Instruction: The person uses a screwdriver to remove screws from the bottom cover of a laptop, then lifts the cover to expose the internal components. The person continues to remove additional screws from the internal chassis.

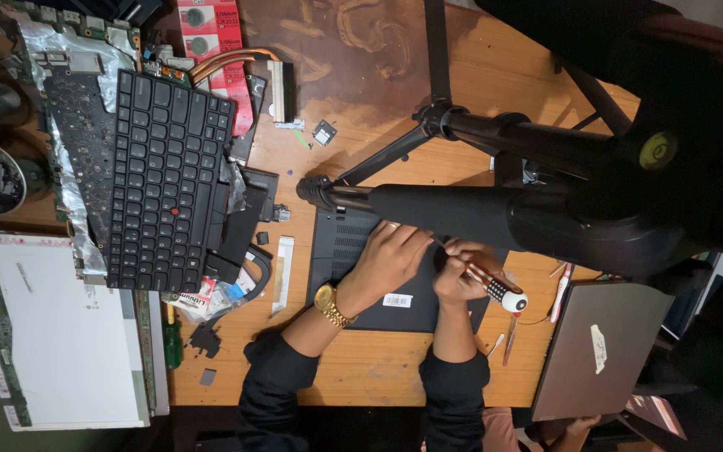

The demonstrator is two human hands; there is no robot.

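I'm looking down at a black laptop base panel (395, 285) lying flat on the wooden table (378, 368), near its middle, partly hidden under a black tripod (495, 167) that is standing over it. My left hand (382, 264), with a gold wristwatch (330, 305), is resting fingers together and pressing flat on the panel, steadying it. My right hand (455, 272) is pinching a red and white screwdriver (495, 289) with a round black-dotted cap, tip pointing toward the panel by my left fingertips; the tip itself is hidden, so I cannot tell whether it is seated in a screw. Risk as I'm judging it: the driver slipping off a small screw and scratching the panel or jabbing my left fingers, since they are sitting right beside the tip; a loosened screw could also be rolling away into the clutter. The tripod leg is crowding my view and could be getting bumped. Moving outward: a detached black keyboard (169, 180) is lying to the left over a circuit board with foil (77, 109), a copper heat pipe (236, 59) is above it, a bare display panel (60, 326) is at lower left, and a grey closed laptop (600, 347) is at lower right. The table is worn, stained dark at the top, crowded with small parts; the room is dim
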